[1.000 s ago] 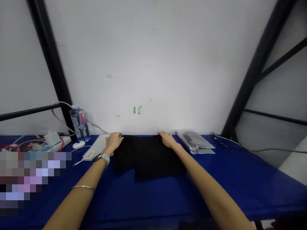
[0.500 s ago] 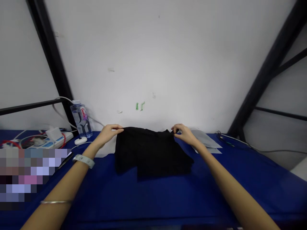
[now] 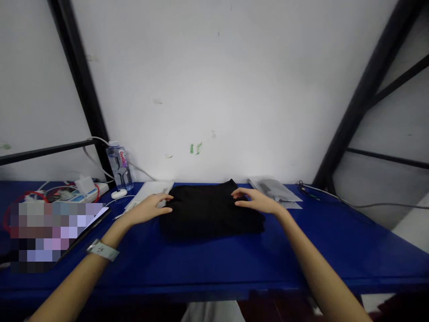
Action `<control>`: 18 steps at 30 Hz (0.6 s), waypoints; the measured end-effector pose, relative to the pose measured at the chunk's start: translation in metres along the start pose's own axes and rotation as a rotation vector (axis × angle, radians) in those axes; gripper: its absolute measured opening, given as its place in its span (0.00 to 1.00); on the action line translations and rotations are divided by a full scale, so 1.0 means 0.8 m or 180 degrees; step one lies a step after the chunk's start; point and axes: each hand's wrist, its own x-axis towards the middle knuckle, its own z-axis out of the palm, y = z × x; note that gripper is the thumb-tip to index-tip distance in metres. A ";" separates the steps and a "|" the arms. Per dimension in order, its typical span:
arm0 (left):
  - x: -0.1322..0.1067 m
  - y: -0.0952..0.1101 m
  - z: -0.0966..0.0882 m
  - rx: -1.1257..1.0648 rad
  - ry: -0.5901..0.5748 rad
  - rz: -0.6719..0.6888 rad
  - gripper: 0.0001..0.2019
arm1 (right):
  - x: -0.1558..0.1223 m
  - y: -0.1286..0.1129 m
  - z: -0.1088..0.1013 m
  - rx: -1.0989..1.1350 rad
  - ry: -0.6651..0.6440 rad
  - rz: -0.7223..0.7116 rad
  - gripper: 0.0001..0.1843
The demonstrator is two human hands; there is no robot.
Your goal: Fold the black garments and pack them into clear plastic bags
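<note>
A black garment (image 3: 208, 210) lies folded into a compact rectangle on the blue table (image 3: 208, 264), close to the white wall. My left hand (image 3: 149, 208) rests at its left edge with fingers stretched out toward the cloth. At the right side, my right hand (image 3: 256, 201) lies flat on top of the fabric, fingers extended. Neither hand grips anything. A watch sits on my left wrist.
A water bottle (image 3: 119, 166) stands at the back left beside a white power strip (image 3: 78, 190) with cables. A white flat packet (image 3: 149, 192) lies left of the garment, clear plastic bags (image 3: 275, 191) right of it. Black frame bars rise on both sides. A dark phone (image 3: 90, 223) lies front left.
Both hands pinched the garment's far edge, lifted it and brought it toward me, folding the cloth over. They have let go and now lie flat on the smaller fold.
</note>
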 end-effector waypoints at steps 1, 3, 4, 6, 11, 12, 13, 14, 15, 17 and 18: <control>0.006 -0.004 0.006 0.0160 0.0044 -0.0105 0.25 | 0.012 0.004 0.013 -0.0096 0.0032 0.0025 0.17; 0.015 -0.008 0.014 0.0435 0.0006 -0.0276 0.21 | 0.032 0.012 0.036 -0.0393 0.0020 0.0173 0.20; 0.018 -0.009 0.016 0.0534 -0.0002 -0.0344 0.18 | 0.039 0.015 0.045 -0.0534 0.0015 0.0234 0.20; 0.020 -0.007 0.015 0.0624 0.0037 -0.0427 0.13 | 0.048 0.022 0.057 -0.0723 0.0054 0.0285 0.16; 0.013 0.008 -0.001 -0.0231 -0.0074 -0.0102 0.09 | 0.043 0.032 0.062 -0.0584 0.0205 0.0142 0.06; 0.014 0.012 -0.005 -0.0380 -0.0057 -0.0102 0.09 | 0.041 0.031 0.061 -0.0617 0.0275 0.0149 0.05; 0.016 0.016 -0.009 -0.0430 0.0006 -0.0167 0.09 | 0.039 0.029 0.061 -0.0687 0.0359 0.0163 0.06; 0.020 0.021 -0.012 -0.0392 0.0103 -0.0274 0.09 | 0.038 0.026 0.061 -0.0764 0.0459 0.0166 0.06; 0.025 0.027 -0.015 -0.0294 0.0219 -0.0389 0.10 | 0.038 0.022 0.062 -0.0827 0.0564 0.0145 0.07; 0.039 0.044 -0.019 -0.0004 0.0459 -0.0552 0.10 | 0.038 0.012 0.062 -0.0844 0.0790 0.0052 0.07; 0.048 0.056 -0.018 0.0166 0.0569 -0.0568 0.10 | 0.039 0.009 0.062 -0.0782 0.0925 0.0002 0.08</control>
